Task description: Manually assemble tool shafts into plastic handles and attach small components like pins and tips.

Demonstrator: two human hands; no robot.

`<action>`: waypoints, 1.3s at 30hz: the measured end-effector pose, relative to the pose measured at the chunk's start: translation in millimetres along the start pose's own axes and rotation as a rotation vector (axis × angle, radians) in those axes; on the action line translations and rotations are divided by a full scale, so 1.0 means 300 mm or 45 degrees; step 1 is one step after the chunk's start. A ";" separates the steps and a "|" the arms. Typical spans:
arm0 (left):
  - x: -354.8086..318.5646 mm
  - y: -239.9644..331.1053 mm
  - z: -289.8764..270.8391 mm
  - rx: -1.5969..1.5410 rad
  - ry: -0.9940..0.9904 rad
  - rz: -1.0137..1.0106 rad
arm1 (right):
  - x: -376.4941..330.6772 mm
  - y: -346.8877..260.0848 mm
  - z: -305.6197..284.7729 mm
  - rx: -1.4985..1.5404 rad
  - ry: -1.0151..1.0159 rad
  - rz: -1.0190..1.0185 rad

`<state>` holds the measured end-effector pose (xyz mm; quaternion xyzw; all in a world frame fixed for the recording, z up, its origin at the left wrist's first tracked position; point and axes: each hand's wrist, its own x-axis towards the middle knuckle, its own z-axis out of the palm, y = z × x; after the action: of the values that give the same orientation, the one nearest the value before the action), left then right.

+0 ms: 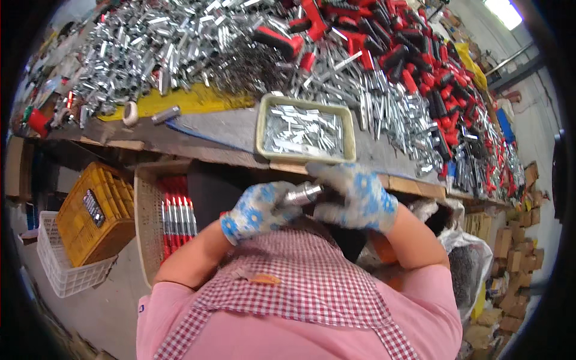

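Observation:
My left hand [259, 210], in a white glove with blue flowers, is closed round a shiny metal tube [303, 194]. The tube's free end points to the right, toward my other hand. My right hand [355, 197], gloved the same way, is curved beside that end with its fingers apart; motion blurs it somewhat, and I see nothing held in it. Just beyond both hands, a pale plastic tray [261, 129] of small metal pins [303, 129] stands at the bench edge.
Heaped metal tubes [162, 51] cover the bench's far left; red-and-black handles [414, 66] and metal shafts [399, 123] pile up on the right. A loose tube [166, 114] lies near the edge. Below left are a crate of red-ended tools [179, 219] and a yellow crate [99, 213].

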<state>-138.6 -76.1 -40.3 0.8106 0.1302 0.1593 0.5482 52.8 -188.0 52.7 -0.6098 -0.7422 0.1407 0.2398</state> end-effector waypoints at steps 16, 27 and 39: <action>0.019 0.126 -0.235 -0.567 0.939 -0.106 | 0.350 -0.194 0.178 0.760 0.208 -0.339; 0.337 -0.305 -1.259 1.007 1.476 -0.550 | 0.878 -0.032 0.113 1.277 -0.053 0.371; 0.537 -0.373 -1.300 0.930 1.366 -0.871 | 1.159 0.178 0.275 1.142 -0.146 0.471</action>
<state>-151.7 357.3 10.0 0.6661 0.6714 0.3007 0.1229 5.1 168.8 20.3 -0.5593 -0.4995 0.5202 0.4087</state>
